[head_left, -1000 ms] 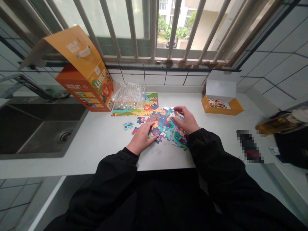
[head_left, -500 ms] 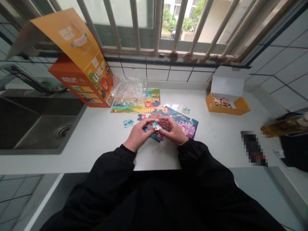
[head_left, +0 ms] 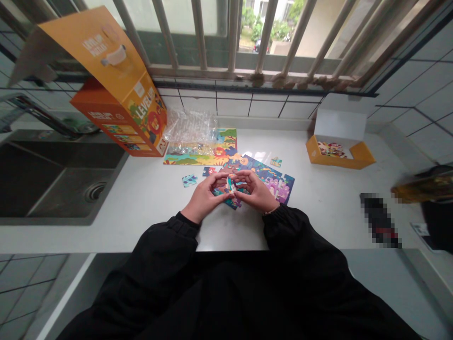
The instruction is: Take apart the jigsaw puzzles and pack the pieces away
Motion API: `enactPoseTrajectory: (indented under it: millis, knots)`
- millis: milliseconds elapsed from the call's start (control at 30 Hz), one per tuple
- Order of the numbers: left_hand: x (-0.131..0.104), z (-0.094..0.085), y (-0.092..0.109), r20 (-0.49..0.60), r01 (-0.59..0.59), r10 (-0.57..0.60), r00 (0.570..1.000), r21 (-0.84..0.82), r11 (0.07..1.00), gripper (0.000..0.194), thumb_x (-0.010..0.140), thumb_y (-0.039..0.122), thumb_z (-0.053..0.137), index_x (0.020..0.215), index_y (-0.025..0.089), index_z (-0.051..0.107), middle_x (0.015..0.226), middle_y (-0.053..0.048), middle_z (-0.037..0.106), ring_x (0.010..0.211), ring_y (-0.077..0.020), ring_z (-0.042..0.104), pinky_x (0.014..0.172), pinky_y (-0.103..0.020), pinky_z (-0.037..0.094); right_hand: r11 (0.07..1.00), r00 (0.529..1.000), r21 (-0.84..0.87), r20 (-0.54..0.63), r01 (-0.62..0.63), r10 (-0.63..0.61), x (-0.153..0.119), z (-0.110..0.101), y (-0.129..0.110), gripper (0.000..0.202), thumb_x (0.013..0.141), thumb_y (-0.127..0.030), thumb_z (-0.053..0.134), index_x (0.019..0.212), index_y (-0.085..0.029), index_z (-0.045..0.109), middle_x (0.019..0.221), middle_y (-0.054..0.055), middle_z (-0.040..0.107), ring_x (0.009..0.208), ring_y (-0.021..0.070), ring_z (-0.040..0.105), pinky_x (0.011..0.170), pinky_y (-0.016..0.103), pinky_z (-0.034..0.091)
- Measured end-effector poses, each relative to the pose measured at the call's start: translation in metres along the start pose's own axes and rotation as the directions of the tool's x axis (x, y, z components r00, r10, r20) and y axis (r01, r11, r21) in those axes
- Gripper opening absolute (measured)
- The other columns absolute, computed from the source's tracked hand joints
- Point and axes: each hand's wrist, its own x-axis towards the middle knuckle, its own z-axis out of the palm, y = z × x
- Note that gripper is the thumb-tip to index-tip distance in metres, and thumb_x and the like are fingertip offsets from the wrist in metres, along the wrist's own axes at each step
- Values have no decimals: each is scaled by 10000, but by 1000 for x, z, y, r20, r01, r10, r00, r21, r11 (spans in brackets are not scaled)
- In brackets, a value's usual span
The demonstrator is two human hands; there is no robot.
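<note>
Between my two hands are small puzzle pieces [head_left: 230, 185], tilted up on edge; how many I cannot tell. My left hand [head_left: 206, 194] is curled on their left side, thumb below and fingers above. My right hand [head_left: 255, 191] grips from the right in the same way. Under and behind the hands lies a partly joined dark blue and purple puzzle [head_left: 279, 186], partly hidden by them. Loose pieces lie around it: a light blue piece [head_left: 189, 180] on the left, a red and blue piece [head_left: 208, 171] nearer, and a green-yellow piece [head_left: 275, 162] behind.
Behind lies a brighter jungle puzzle [head_left: 193, 159], partly under crumpled clear plastic wrap [head_left: 191, 127]. An orange puzzle box [head_left: 123, 123] stands open beside the sink [head_left: 67, 182]. On the right are a small yellow box [head_left: 339, 158] holding pieces and a blurred-out dark object [head_left: 380, 219].
The puzzle pieces between my fingers have turned more upright. Both hands stay in nearly the same place; the view has shifted slightly.
</note>
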Motion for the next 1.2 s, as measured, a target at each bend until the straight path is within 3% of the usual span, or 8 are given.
enactPoseTrajectory:
  millis: [233, 367, 433, 533, 633, 800, 1033, 1200]
  knots:
    - [1, -2, -3, -38, -6, 5, 999, -45, 999, 633, 863, 378, 946, 1409, 226, 664, 1359, -134, 762, 1222, -303, 769, 1070, -478, 639, 998, 999, 55, -26, -19, 20, -3, 0, -2, 601, 877, -523, 901, 1315, -308, 549, 1366, 96, 714, 1220, 262, 740, 1129, 505, 607]
    - [2, -7, -2, -210, 2, 17, 978, 89, 996, 583, 880, 456, 916, 1366, 219, 695, 1316, -116, 757, 1084, -247, 771, 993, -422, 645, 948, 975, -298, -152, 110, -161, -5, -1, -5, 355, 968, -369, 770, 1274, -290, 607, 1331, 107, 715, 1252, 274, 702, 1099, 495, 596]
    - [2, -10, -2, -306, -5, 47, 951, 138, 990, 559, 914, 486, 873, 1365, 211, 691, 1285, -112, 755, 1075, -235, 758, 988, -405, 638, 839, 961, -509, -80, 190, -266, -5, 0, -5, 284, 951, -256, 721, 1222, -275, 639, 1291, 110, 728, 1268, 290, 683, 1114, 515, 565]
    - [2, -14, 0, -354, -31, 144, 924, 305, 952, 517, 956, 495, 818, 1374, 213, 701, 1279, -107, 734, 1120, -233, 733, 995, -385, 622, 699, 957, -657, 138, 282, -256, -5, 6, -5, 297, 888, -117, 659, 1147, -263, 661, 1258, 101, 757, 1255, 302, 684, 1144, 533, 517]
    - [1, -14, 5, -263, -84, 242, 934, 497, 863, 476, 972, 474, 808, 1376, 241, 720, 1319, -94, 715, 1205, -249, 700, 1000, -383, 612, 666, 957, -689, 173, 285, -231, -6, 9, -5, 430, 830, -50, 607, 1206, -253, 656, 1321, 113, 753, 1301, 310, 672, 1165, 535, 501]
    - [0, -6, 7, -48, -210, 301, 952, 612, 763, 553, 962, 414, 843, 1458, 257, 654, 1388, -103, 723, 1321, -290, 674, 1160, -485, 551, 686, 932, -696, -67, 212, -356, -8, 4, -7, 450, 844, -77, 560, 1258, -239, 623, 1293, 134, 734, 1274, 315, 673, 1148, 526, 520]
    - [1, 0, -5, 158, -241, 183, 970, 686, 686, 630, 862, 306, 937, 1432, 258, 674, 1400, -104, 753, 1332, -330, 675, 1140, -533, 550, 683, 908, -724, -216, 98, -359, -7, 3, -3, 341, 865, -110, 523, 1166, -221, 640, 1122, 108, 713, 1109, 297, 672, 1020, 467, 564]
    - [1, 0, -9, 151, -205, 138, 979, 715, 668, 616, 870, 333, 924, 1428, 257, 674, 1405, -110, 749, 1346, -340, 668, 1147, -542, 527, 666, 902, -743, -245, 61, -355, -4, 2, -6, 280, 916, -160, 534, 1162, -212, 658, 1136, 121, 729, 1120, 300, 674, 1037, 464, 554]
